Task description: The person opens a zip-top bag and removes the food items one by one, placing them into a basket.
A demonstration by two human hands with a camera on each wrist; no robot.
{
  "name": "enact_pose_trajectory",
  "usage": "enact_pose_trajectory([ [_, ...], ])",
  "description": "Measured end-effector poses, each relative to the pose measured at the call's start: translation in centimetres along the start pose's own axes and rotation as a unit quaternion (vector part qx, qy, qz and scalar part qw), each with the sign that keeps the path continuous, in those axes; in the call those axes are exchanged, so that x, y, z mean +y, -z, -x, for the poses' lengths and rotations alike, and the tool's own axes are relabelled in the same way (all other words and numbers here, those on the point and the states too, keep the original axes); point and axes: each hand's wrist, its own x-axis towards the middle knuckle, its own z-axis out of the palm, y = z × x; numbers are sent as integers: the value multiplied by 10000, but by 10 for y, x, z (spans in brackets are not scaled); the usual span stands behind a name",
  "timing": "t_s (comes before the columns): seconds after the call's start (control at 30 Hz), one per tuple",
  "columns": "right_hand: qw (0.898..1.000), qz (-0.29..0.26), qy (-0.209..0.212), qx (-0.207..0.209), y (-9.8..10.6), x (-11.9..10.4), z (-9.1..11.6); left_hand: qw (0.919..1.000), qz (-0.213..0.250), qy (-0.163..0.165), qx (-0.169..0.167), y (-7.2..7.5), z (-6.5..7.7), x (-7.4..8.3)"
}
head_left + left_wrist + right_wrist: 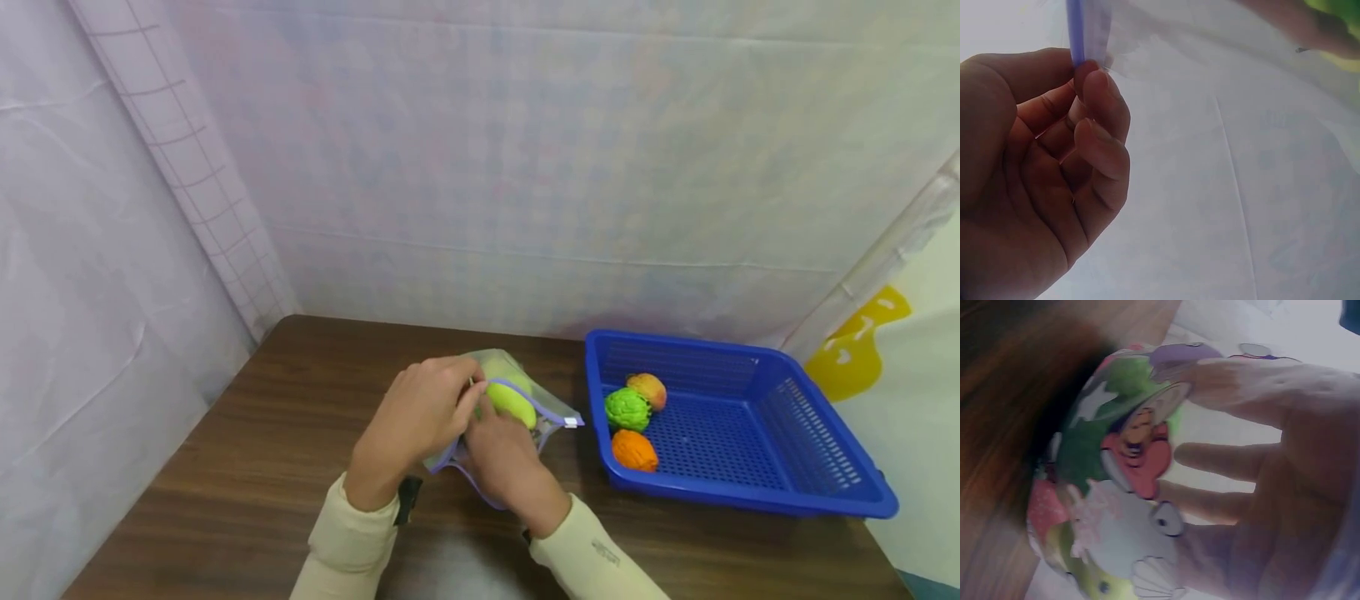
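In the mouth of a clear bag (pixel 542 400), a yellow-green fruit (pixel 513 402) is seen just beyond the right hand (pixel 504 454), whose fingers are straight and parted; firm grip cannot be told. The bag's edge is pinched by the left hand (pixel 423 408). Packing seems under way; a steadied mouth is called for next.

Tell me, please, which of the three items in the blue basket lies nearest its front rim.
The bright orange one, at the front of the blue basket; the bumpy green one lies behind it, the yellowish-orange one farther back.
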Motion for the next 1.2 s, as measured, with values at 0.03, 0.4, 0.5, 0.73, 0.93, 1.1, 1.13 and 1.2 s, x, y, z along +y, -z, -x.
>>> enact_pose_trajectory([
  [0.03,10000,16,9,-15,-1,1,-1,10000,14,3,-10,1,0,0],
  [0.4,9997,-145,-182,-67,-13,4,-6,10000,2,-37,-13,1,0,0],
  [0.5,9997,-62,-229,-30,-14,4,-6,10000,20,-78,-10,1,0,0],
  [0.73,9995,43,-312,-21,-15,3,-7,9999,28,-99,-9,1,0,-1],
  [0.93,9994,3,-325,-138,-16,2,-6,9999,0,-100,-9,1,0,-1],
  [1.1,9990,-6,-338,-284,-15,1,-5,9999,-48,-102,33,1,1,-2],
  [1.13,9990,-21,-329,-312,-14,1,-5,9999,-57,-105,32,0,1,-2],
  [1.2,9988,-56,-294,-399,-13,1,-4,9999,-70,-115,31,0,1,-2],
])
